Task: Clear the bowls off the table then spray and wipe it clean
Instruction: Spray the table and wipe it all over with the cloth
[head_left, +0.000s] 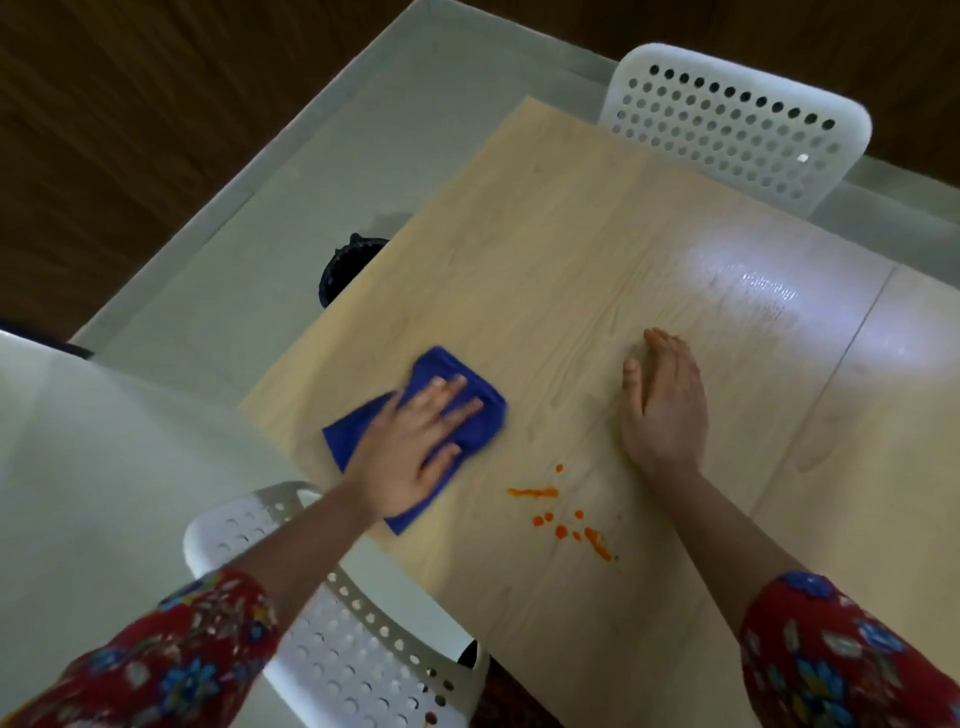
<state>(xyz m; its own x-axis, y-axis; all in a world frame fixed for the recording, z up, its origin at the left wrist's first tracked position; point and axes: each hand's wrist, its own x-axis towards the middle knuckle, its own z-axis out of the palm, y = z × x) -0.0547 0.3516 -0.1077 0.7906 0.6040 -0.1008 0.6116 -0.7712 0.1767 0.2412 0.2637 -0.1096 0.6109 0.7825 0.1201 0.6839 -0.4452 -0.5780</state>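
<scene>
The left hand (415, 441) presses flat on the blue cloth (467, 410); the orange smear (563, 517) lies toward the right, between it and the open, flat right hand (665, 405).

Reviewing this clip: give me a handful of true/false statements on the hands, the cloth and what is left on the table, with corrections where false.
1. The left hand presses flat on a blue cloth on the table. True.
2. The right hand holds a spray bottle. False: it rests open on the bare tabletop, holding nothing.
3. Orange smears lie on the table between the two forearms. True.
4. The cloth covers the orange smears. False: the cloth lies apart from them, nearer the table's left edge.
5. Bowls stand on the table. False: none is in view.
6. A white perforated chair stands at the far side. True.
</scene>
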